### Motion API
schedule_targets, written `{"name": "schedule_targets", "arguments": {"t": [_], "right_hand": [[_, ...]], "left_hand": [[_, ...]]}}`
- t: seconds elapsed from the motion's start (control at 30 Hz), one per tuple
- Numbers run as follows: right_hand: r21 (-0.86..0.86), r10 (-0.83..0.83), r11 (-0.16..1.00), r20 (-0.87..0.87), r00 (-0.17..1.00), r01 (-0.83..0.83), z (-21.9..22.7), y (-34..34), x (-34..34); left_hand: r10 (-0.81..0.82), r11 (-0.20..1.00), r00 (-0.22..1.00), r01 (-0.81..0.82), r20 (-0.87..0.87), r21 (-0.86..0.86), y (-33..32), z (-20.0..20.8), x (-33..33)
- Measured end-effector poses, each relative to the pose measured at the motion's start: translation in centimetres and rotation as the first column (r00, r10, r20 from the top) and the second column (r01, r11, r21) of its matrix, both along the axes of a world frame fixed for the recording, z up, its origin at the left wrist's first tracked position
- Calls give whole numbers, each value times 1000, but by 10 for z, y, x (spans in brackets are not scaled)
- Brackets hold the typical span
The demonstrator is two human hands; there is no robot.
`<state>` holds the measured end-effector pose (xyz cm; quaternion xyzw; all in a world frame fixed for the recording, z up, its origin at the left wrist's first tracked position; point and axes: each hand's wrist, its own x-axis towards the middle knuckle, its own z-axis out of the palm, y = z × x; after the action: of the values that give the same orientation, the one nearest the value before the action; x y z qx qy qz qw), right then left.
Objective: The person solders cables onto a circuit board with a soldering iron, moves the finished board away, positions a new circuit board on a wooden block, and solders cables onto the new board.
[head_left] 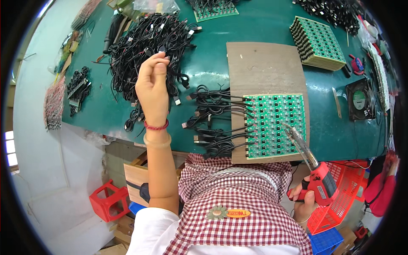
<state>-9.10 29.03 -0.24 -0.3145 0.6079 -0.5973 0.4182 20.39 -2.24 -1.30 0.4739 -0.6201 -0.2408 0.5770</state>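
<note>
In my right hand (304, 199) is a red and black soldering gun (321, 185), its narrow metal tip pointing up and left over a green circuit board panel (276, 146). Small parts fill the panel in rows. Several bundled black USB cables (212, 97) lie along its left side, their leads reaching onto its left part. My left hand (152, 85) is over the near part of a big heap of black USB cables (136, 46). Its fingers are bent in toward the thumb, and what they pinch, if anything, is hidden.
Under the panel is a brown board (263, 68) on the green table (204, 46). A stack of circuit panels (318, 42) stands at the far right, with a small fan (360, 100) nearer. Below the table are a red stool (109, 199) and a red crate (340, 199).
</note>
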Motion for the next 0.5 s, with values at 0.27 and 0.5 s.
{"name": "schedule_targets", "arguments": {"t": [0.27,0.5], "right_hand": [[-34,-48,998,-11,999,47,-2,-3,1],[11,-49,999,40,998,48,2,1,0]], "left_hand": [[-370,867,929,357,-29,348,60,55,-57],[-416,838,909,387,-8,384,84,44,-76]]}}
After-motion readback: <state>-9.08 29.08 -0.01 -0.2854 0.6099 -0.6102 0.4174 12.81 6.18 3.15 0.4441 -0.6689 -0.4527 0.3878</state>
